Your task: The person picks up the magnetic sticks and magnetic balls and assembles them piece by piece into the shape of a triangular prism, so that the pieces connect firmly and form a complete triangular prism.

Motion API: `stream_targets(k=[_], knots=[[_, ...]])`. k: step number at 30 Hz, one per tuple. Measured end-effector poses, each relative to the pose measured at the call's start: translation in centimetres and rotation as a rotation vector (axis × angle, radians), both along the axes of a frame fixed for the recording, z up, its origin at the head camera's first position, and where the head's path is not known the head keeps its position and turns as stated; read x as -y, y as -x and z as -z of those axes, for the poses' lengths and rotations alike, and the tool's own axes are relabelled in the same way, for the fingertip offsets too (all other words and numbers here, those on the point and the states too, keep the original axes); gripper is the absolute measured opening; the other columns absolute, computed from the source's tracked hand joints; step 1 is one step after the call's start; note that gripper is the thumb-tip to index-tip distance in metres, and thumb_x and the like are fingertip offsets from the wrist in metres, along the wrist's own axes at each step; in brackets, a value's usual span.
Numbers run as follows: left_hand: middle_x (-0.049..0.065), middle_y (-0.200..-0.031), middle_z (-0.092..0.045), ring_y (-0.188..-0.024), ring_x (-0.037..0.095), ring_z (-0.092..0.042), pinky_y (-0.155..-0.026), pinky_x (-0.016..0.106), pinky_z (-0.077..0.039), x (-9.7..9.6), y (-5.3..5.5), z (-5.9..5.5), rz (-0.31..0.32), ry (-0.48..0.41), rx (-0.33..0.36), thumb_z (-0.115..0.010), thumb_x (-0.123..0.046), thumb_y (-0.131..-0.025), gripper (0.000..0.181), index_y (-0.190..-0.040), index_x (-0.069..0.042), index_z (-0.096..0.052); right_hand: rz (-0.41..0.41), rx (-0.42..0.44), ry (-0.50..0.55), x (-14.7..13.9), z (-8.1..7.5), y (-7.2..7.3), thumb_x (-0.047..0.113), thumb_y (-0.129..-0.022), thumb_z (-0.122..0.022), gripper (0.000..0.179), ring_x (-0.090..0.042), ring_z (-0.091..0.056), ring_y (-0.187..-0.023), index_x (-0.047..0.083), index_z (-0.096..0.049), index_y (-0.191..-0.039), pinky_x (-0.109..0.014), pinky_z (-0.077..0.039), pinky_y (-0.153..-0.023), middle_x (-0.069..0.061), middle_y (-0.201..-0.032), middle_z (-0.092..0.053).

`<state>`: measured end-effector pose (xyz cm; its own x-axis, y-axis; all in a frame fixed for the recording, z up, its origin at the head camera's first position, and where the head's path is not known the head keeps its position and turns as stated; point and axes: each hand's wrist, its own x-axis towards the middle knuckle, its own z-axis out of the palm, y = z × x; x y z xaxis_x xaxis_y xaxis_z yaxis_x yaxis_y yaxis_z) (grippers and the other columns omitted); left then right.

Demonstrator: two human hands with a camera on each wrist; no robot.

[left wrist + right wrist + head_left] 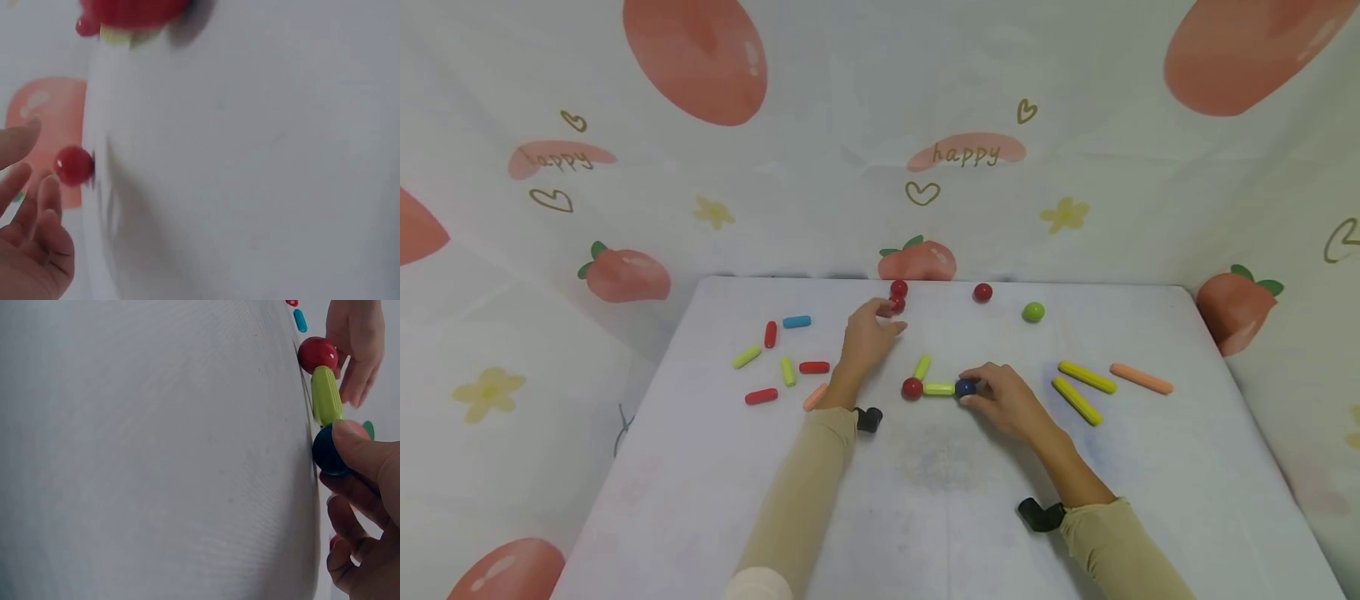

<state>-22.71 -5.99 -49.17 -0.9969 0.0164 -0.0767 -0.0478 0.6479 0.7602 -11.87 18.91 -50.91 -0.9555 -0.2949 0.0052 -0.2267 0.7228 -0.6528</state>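
My right hand pinches a dark blue ball between thumb and fingers. From that ball a short yellow-green rod runs left to a red ball, and a second yellow-green rod extends away behind the red one. At the back of the table, my left hand has its fingers apart beside two red balls, a nearer one and a farther one. In the left wrist view, a red ball lies by the fingertips; contact is hard to tell.
Short rods, such as a red one and a blue one, lie scattered on the left. Longer yellow rods and an orange rod lie right. Another red ball and a green ball sit near the back edge.
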Motion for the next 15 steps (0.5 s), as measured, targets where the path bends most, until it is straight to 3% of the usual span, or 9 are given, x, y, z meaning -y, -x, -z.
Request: stream_targets(k=[6, 15], knots=[[0.005, -0.130, -0.063, -0.122, 0.024, -0.058, -0.105, 0.043, -0.051, 0.3, 3.2, 0.5, -0.036, -0.011, -0.005, -0.077, -0.033, -0.091, 0.047, -0.132, -0.017, -0.060, 0.008, 0.002, 0.010, -0.3, 0.2, -0.1, 0.019, -0.089, -0.079, 0.039, -0.018, -0.056, -0.095, 0.014, -0.069, -0.127, -0.037, -0.049, -0.086, -0.003, -0.113, -0.073], [0.004, -0.121, -0.069, -0.115, 0.023, -0.061, -0.101, 0.043, -0.052, 0.0, 4.0, 1.6, -0.037, 0.011, 0.016, -0.074, -0.036, -0.093, 0.040, -0.126, -0.017, -0.062, 0.007, 0.012, 0.015, -0.2, 0.3, 0.1, 0.020, -0.089, -0.079, 0.039, -0.018, -0.056, -0.097, 0.016, -0.069, -0.127, -0.037, -0.049, -0.087, -0.002, -0.113, -0.072]])
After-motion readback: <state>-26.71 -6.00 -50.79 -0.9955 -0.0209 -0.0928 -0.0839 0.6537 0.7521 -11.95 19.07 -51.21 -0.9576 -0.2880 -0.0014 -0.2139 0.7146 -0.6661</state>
